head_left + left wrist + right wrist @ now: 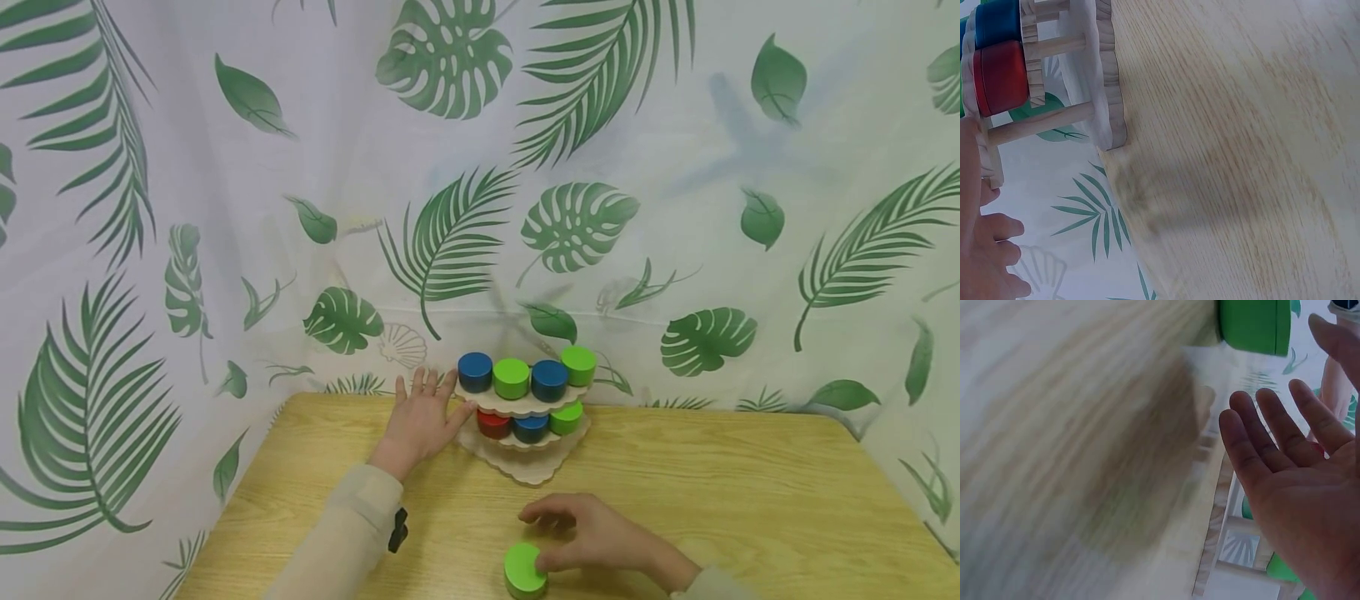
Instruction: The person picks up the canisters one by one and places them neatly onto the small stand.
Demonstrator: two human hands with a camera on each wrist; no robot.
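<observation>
A tiered wooden stand with scalloped edges is at the back of the table. Two blue and two green cylinders sit on its top shelf; below are a red cylinder, a blue one and a green one. My left hand, fingers extended, rests at the shelf's left edge, thumb tip against it. Near the front, a loose green cylinder is on the table. Beside it my right hand hovers with fingers spread, the thumb overlapping its edge in the head view but apart in the right wrist view.
The wood-grain table extends to both sides of the stand. A white cloth with green leaf prints hangs right behind the table and along its left side. A dark band shows at the left wrist.
</observation>
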